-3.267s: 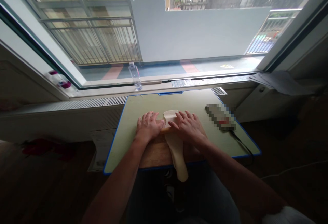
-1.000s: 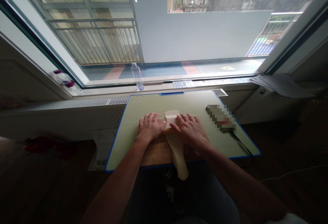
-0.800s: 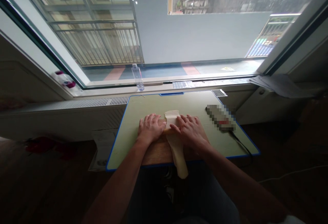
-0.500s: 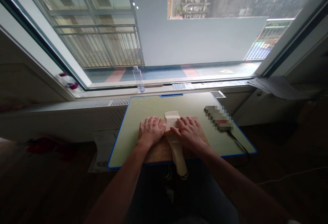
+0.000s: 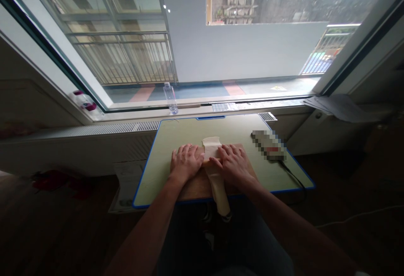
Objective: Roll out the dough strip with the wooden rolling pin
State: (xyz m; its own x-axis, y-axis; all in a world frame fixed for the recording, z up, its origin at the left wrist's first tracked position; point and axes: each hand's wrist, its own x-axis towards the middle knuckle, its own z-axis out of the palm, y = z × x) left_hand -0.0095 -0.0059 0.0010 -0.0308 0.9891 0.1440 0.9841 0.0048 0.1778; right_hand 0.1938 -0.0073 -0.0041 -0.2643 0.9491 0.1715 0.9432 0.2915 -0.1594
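A long strip of pale dough [image 5: 213, 149] lies across a wooden board [image 5: 195, 187]. Its near end hangs down past the table's front edge. Between my thumbs a short stretch of a light wooden rolling pin [image 5: 207, 164] shows across the strip; my palms hide the rest of it. My left hand [image 5: 187, 160] lies flat over the pin's left side with its fingers stretched forward. On the right side, my right hand [image 5: 232, 162] presses down the same way, fingers extended and slightly apart, its thumb touching the dough.
A small table [image 5: 167, 141] with a blue rim carries the board. To the right is a blurred-out device [image 5: 269, 145] with a black cable [image 5: 293, 173]. Along the windowsill stand a clear bottle [image 5: 171, 98] and a bottle with a purple label [image 5: 85, 100]; papers [image 5: 342, 107] lie at the right.
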